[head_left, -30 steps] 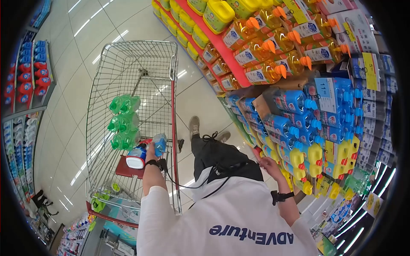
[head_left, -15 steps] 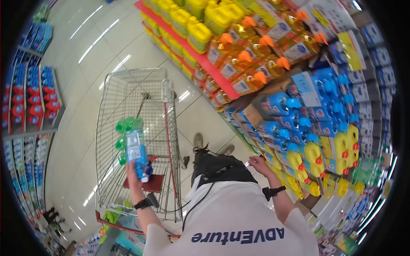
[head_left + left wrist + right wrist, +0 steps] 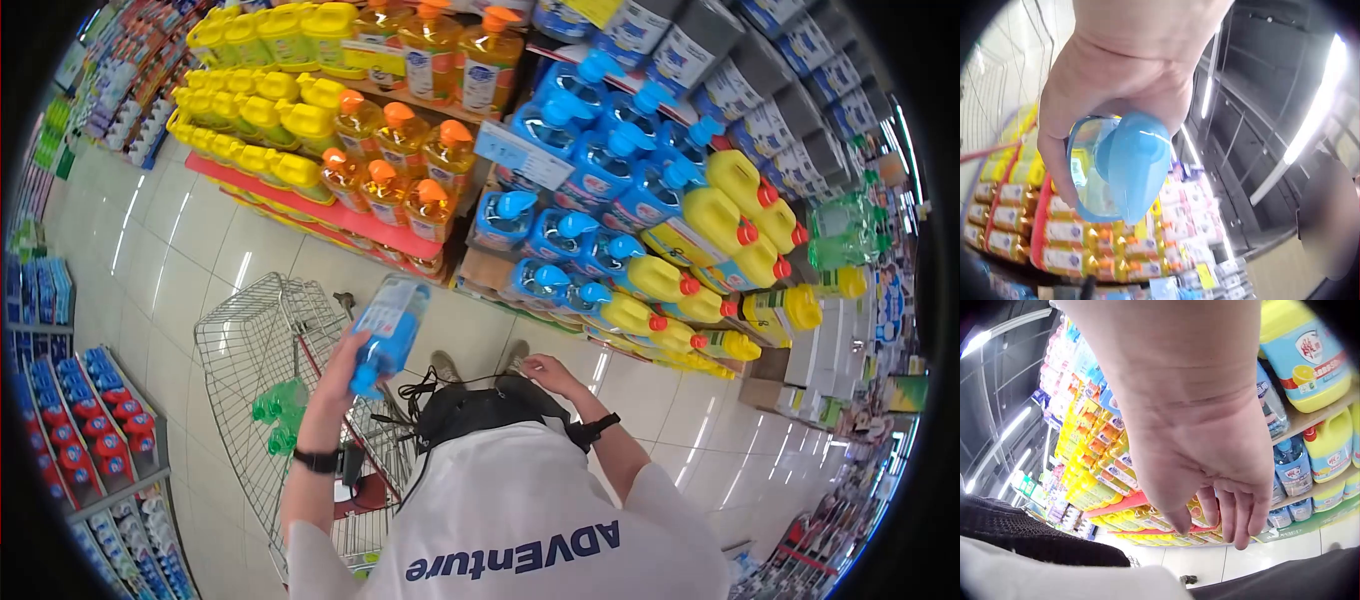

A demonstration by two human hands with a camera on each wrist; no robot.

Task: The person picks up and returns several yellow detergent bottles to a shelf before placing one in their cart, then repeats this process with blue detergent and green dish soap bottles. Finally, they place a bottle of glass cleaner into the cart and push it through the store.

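The left hand [image 3: 345, 375] grips a clear bottle of blue liquid [image 3: 398, 310] beside the cart, its blue pump cap toward the body. In the left wrist view, the left hand [image 3: 1116, 87] wraps round that bottle, with the blue cap [image 3: 1138, 165] facing the camera. The right hand [image 3: 550, 374] hangs near the waist, holding nothing; in the right wrist view the fingers of the right hand [image 3: 1204, 456] hang loosely bent. Green bottles [image 3: 282, 410] lie in the wire cart [image 3: 235, 350].
Ahead stand shelves of yellow jugs [image 3: 330, 30], orange-capped bottles [image 3: 400, 135] and blue-capped bottles [image 3: 600, 165], with red-capped yellow jugs [image 3: 715, 220] to their right. Another shelf with red and blue bottles [image 3: 100, 430] is at the left. Tiled floor [image 3: 150, 260] lies between.
The left hand has lifted the blue bottle from over the cart's seat and moved it toward the front shelves. The view has turned toward those shelves; the right hand stays near the waist.
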